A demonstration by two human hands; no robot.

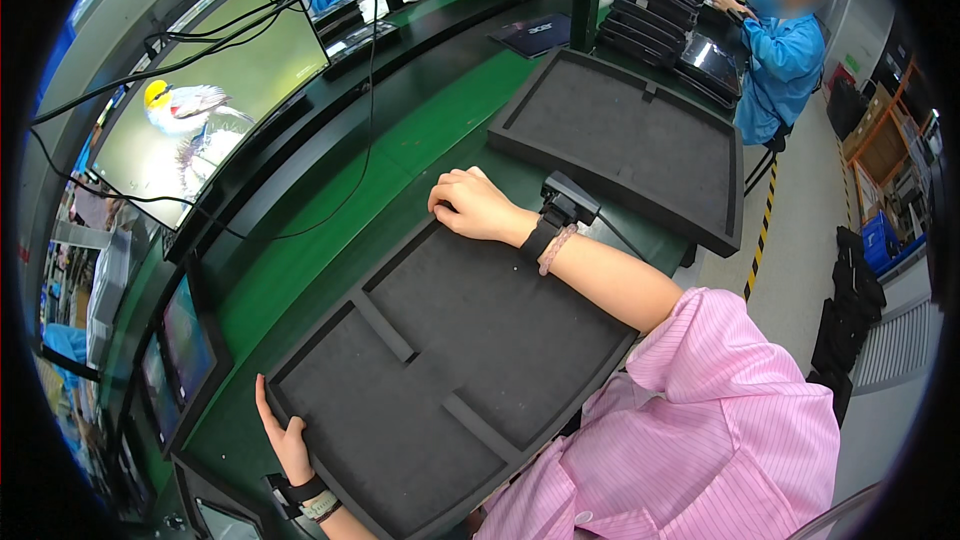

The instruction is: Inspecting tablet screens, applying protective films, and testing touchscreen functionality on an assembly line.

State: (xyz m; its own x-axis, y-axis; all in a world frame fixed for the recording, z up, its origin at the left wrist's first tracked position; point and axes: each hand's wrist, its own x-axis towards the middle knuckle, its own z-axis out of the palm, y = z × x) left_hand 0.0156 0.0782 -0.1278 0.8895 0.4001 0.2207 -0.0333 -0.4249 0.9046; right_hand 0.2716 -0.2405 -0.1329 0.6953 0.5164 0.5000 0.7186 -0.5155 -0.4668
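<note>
A black foam tray (480, 305) lies in front of me on the green bench. Its recessed floor has two short dividing ribs, one from the far wall and one from the near wall. My right hand (478, 206) curls its fingers over the tray's far right corner. At the left end, my left hand (288, 448) rests along the outer side with fingers stretched out and thumb apart. Each wrist wears a black strap with a small dark device.
A second black foam tray (625, 145) sits to the right, farther off. Behind it is a stack of black trays (650, 15) beside a person in blue (785, 60). A lit monitor (215, 90) stands at the far left, with loose black cables (372, 120) hanging before it.
</note>
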